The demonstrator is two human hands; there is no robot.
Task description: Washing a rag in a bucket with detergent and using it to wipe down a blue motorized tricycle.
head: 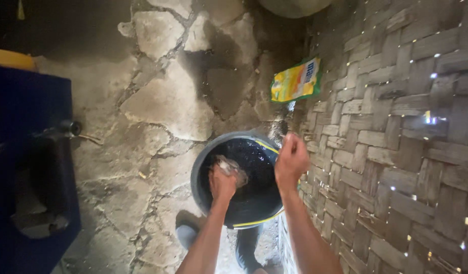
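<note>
A: Item one, lower centre of the frame: black bucket (244,203), round, with a yellow stripe around its rim, standing on the cracked stone floor (158,101) close against the woven bamboo wall (396,152).

B: Contents?

A: Dark water, and the left hand (222,183), fingers closed around a small wet greyish thing (233,168) (a rag or a bit of food, too blurred to tell) held over the water.

B: Item two?

A: Right hand (291,161), at the bucket's right rim, fingers curled into a loose fist; whether they pinch anything I cannot tell.

B: Risks?

A: Likely the wet thing slipping from the grip and sinking out of sight, or a push on the rim tipping water onto the floor. The yellow-green sachet (296,80), upper right against the wall, could get splashed.
</note>
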